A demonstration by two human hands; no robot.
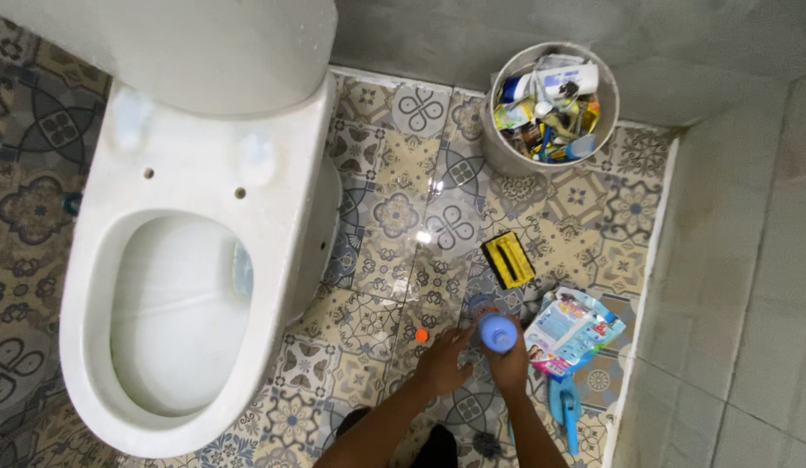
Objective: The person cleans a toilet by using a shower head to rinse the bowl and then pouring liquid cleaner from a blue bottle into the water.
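Patterned bathroom floor; right hand [510, 360] grips blue bottle [497, 331], left hand [442, 362] open, forearms cropped

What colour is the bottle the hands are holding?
The bottle is blue, seen clearly in the head view.

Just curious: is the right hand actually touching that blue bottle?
Touching. The head view shows the right hand wrapped around the blue bottle, with no gap between them.

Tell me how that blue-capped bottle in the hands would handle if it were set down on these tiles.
The bottle looks like light plastic, so probably stiff yet easily knocked. Its round body would likely roll if tipped. The glossy tile floor may let it slide. Both the right hand and left hand steady it.
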